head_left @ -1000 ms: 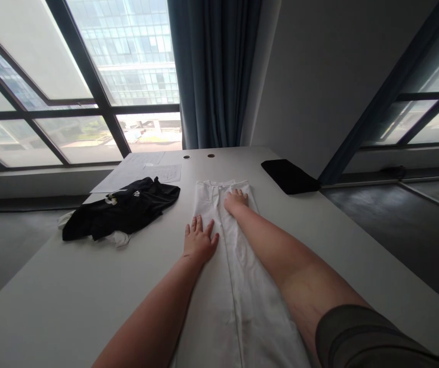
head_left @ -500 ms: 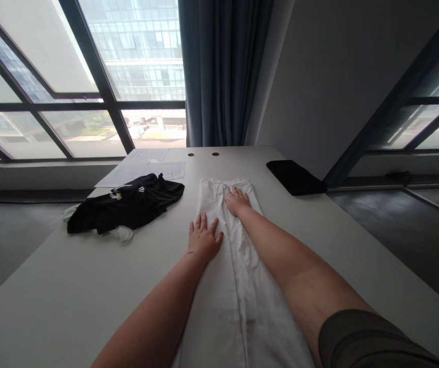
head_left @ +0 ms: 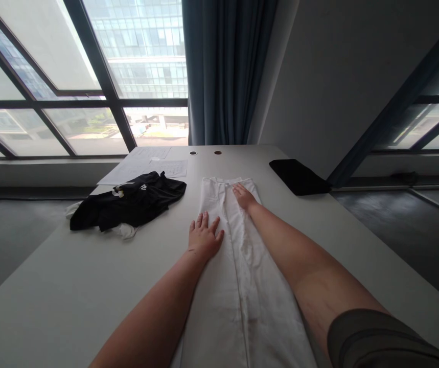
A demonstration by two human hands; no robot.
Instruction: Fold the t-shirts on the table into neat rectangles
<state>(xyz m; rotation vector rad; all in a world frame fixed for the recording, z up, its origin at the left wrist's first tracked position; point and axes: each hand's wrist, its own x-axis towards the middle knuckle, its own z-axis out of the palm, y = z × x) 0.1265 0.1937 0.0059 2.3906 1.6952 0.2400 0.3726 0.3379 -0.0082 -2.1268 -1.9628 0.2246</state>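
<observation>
White trousers (head_left: pixel 219 306) lie lengthwise on the white table (head_left: pixel 100 286), waistband at the far end and legs running toward me. My left hand (head_left: pixel 205 237) rests flat on their left edge with its fingers spread. Farther up, near the waistband, my right hand (head_left: pixel 244 197) lies on the right side of the cloth, fingers stretched out and holding nothing. Small wrinkles show in the fabric below my right hand. The near ends of the trouser legs are cut off by the frame.
A crumpled black garment (head_left: pixel 127 202) with white parts lies on the left, beside sheets of paper (head_left: pixel 127 168). On the right is a folded black item (head_left: pixel 299 177). A blue curtain (head_left: pixel 227 71) hangs beyond the table, beside windows.
My right hand has slid slightly to the right across the trousers, near the waistband. My left hand has stayed in about the same place.
</observation>
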